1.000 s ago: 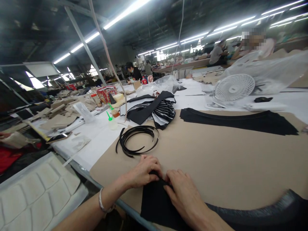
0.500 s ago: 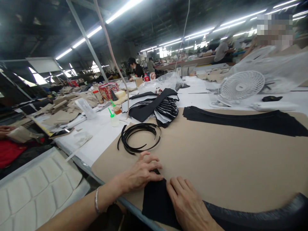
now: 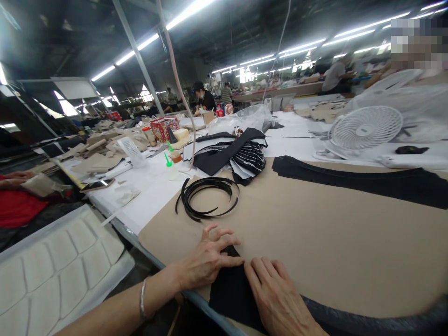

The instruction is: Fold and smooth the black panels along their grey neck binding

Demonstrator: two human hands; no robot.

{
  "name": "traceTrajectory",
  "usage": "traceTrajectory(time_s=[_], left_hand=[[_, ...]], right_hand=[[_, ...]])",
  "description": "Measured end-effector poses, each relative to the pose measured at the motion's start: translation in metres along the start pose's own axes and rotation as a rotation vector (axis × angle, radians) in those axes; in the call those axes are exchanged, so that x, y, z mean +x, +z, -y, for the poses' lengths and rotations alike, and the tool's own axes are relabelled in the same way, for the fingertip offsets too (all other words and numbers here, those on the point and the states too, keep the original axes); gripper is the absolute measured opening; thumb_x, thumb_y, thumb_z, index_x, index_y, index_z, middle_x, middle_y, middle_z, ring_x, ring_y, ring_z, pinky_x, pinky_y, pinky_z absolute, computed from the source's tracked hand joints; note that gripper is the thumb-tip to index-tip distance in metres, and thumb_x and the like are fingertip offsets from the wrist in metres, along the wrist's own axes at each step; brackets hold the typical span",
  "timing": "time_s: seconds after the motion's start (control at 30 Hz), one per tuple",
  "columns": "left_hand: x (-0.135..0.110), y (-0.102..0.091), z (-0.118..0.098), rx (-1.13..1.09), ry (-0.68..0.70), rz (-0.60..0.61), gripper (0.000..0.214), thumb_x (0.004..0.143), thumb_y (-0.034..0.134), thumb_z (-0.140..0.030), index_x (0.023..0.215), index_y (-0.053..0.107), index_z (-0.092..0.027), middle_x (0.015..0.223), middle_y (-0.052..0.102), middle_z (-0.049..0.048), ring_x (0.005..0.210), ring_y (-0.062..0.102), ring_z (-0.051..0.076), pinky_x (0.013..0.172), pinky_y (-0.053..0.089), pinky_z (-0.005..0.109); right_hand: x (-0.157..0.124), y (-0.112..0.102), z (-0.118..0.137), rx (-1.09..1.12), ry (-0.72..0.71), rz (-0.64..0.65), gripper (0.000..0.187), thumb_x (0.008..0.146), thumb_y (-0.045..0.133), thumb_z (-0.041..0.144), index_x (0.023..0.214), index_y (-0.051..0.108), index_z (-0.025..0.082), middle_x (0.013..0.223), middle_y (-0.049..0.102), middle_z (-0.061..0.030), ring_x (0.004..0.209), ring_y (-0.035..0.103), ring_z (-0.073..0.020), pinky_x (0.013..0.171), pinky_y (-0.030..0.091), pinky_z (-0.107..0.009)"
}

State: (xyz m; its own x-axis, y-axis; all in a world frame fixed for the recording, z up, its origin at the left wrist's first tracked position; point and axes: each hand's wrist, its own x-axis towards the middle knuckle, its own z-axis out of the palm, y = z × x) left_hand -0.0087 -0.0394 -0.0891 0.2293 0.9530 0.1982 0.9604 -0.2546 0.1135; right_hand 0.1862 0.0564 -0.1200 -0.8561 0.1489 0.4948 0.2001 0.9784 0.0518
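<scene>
A black fabric piece lies at the near edge of the table, running on to the right as a long curved strip. My left hand rests at its upper corner, thumb stretched over the edge and the other fingers bent and spread apart. Close beside it, my right hand bears down on the fabric with its fingers together and curled at the edge; its thumb is hidden. The thumb of the left hand nearly meets the right fingertips. Beyond the left hand sits a loose coil of thin black strips.
A beige sheet covers the near tabletop. Behind are a fanned stack of black pieces, long black panels, a white fan and a green-tipped bottle. A quilted pale panel lies at lower left. Another person's red garment shows left.
The view has shifted, so the scene sits slightly further right. My left thumb is stretched straighter toward the right hand. My right hand stays pressed on the fabric.
</scene>
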Motion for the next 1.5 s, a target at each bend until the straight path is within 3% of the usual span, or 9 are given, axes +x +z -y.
traceTrajectory(time_s=[0.1, 0.27, 0.47, 0.63, 1.0, 1.23, 1.5], left_hand=[[-0.002, -0.002, -0.002, -0.008, -0.001, -0.014, 0.059, 0.078, 0.048, -0.001, 0.121, 0.058, -0.04, 0.134, 0.05, -0.0019, 0.13, 0.035, 0.024, 0.109, 0.011, 0.049], [-0.005, -0.003, -0.003, -0.086, -0.177, -0.165, 0.045, 0.086, 0.038, -0.003, 0.115, 0.062, -0.029, 0.113, 0.062, 0.0026, 0.11, 0.051, 0.019, 0.096, 0.027, 0.039], [-0.014, 0.002, -0.007, -0.062, -0.131, -0.122, 0.039, 0.089, 0.038, -0.007, 0.115, 0.06, -0.026, 0.101, 0.066, 0.0027, 0.103, 0.054, 0.019, 0.093, 0.024, 0.04], [-0.016, 0.003, -0.008, -0.044, -0.13, -0.087, 0.039, 0.09, 0.038, -0.008, 0.118, 0.059, -0.025, 0.106, 0.066, 0.0041, 0.11, 0.051, 0.02, 0.096, 0.022, 0.041], [-0.02, 0.006, -0.011, -0.023, -0.132, -0.055, 0.039, 0.091, 0.039, -0.01, 0.126, 0.053, -0.021, 0.113, 0.064, 0.0065, 0.117, 0.047, 0.023, 0.1, 0.019, 0.044], [-0.023, 0.014, -0.01, 0.013, -0.125, -0.114, 0.036, 0.092, 0.041, -0.011, 0.124, 0.053, -0.02, 0.115, 0.063, 0.0068, 0.118, 0.047, 0.022, 0.103, 0.018, 0.042], [-0.019, 0.008, -0.016, -0.03, -0.189, -0.108, 0.035, 0.091, 0.042, -0.008, 0.118, 0.056, -0.023, 0.114, 0.061, 0.0055, 0.115, 0.048, 0.022, 0.099, 0.021, 0.042]], right_hand=[[-0.001, 0.001, -0.002, 0.017, 0.009, 0.036, 0.035, 0.068, 0.049, 0.003, 0.097, 0.061, 0.017, 0.081, 0.056, -0.0043, 0.073, 0.046, -0.0224, 0.071, 0.033, -0.038], [0.007, -0.002, -0.006, 0.227, 0.139, 0.153, 0.025, 0.08, 0.048, 0.005, 0.097, 0.059, 0.02, 0.089, 0.057, -0.0036, 0.078, 0.05, -0.0217, 0.071, 0.034, -0.037], [0.021, -0.004, -0.003, 0.377, 0.257, 0.296, 0.026, 0.087, 0.052, 0.014, 0.112, 0.058, 0.022, 0.1, 0.058, -0.0048, 0.093, 0.053, -0.0236, 0.08, 0.038, -0.039], [0.024, 0.001, -0.003, 0.396, 0.271, 0.288, 0.025, 0.087, 0.052, 0.014, 0.108, 0.06, 0.024, 0.099, 0.059, -0.0041, 0.093, 0.053, -0.0237, 0.08, 0.038, -0.039], [0.018, 0.007, -0.007, 0.454, 0.263, 0.235, 0.036, 0.088, 0.047, 0.012, 0.118, 0.058, 0.028, 0.099, 0.059, -0.0023, 0.091, 0.051, -0.0216, 0.077, 0.035, -0.038], [0.023, 0.005, -0.015, 0.463, 0.274, 0.321, 0.044, 0.091, 0.038, 0.007, 0.129, 0.051, 0.026, 0.104, 0.059, -0.0058, 0.094, 0.054, -0.0221, 0.077, 0.038, -0.038], [0.029, -0.005, -0.018, 0.473, 0.252, 0.361, 0.029, 0.092, 0.047, 0.012, 0.117, 0.057, 0.023, 0.104, 0.06, -0.0057, 0.098, 0.053, -0.0236, 0.084, 0.037, -0.042]])
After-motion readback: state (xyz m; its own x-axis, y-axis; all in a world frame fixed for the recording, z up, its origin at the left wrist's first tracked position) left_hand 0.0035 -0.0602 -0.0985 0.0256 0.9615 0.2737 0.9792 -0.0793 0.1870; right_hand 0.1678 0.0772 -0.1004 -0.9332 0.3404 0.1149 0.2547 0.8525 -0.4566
